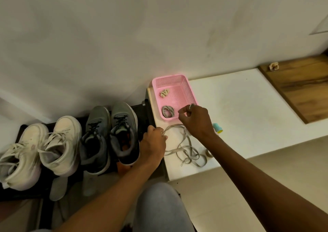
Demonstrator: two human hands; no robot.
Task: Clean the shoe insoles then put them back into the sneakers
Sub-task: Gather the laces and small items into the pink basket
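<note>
A white ledge [248, 107] runs under a plain wall, with a dark rack [142, 118] at its left end. The left hand [154, 143] has curled fingers and pinches a loop of the loose lace [188, 151] at the ledge's edge. The right hand [195, 119] hovers with its fingers curled and thumb and forefinger drawn together. I cannot tell whether they hold anything. Just beyond those fingertips sits a pink basket [190, 91] with a coiled lace [167, 111] inside.

Left of the left hand stand the grey sneakers [110, 134], then the white sneakers [40, 148]. Nearer the person, below the shoes, lie two pale flat shapes, probably the insoles [58, 187]. They look untouched.

The lace's tangled loops could knot if pulled, or drag the small teal thing [217, 127] off the ledge. The insoles lie low and could be knocked by a knee.
</note>
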